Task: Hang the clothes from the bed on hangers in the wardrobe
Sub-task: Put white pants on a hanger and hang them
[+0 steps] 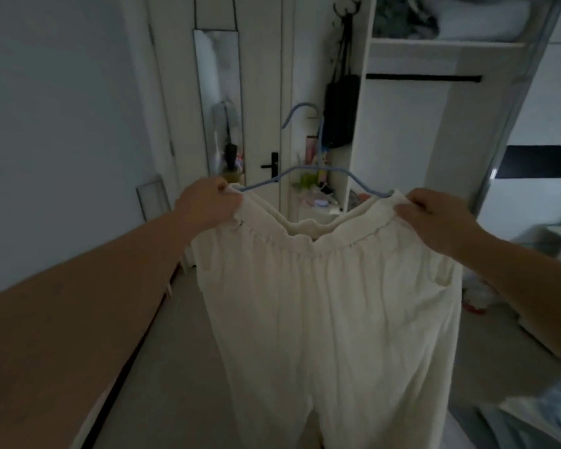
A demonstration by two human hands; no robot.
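Both hands point(208, 202) point(434, 218) pinch the cream trousers' point(331, 303) elastic waistband over a blue hanger point(318, 157).

The room is dim. A plain grey wall point(55, 124) fills the left of the frame. In the upper middle stands a white door point(263, 92) with a black handle point(271, 165), and a tall narrow mirror point(219, 102) leans beside it. A dark bag point(340, 111) hangs from hooks point(345, 9). The floor point(162, 367) at the bottom is pale grey.
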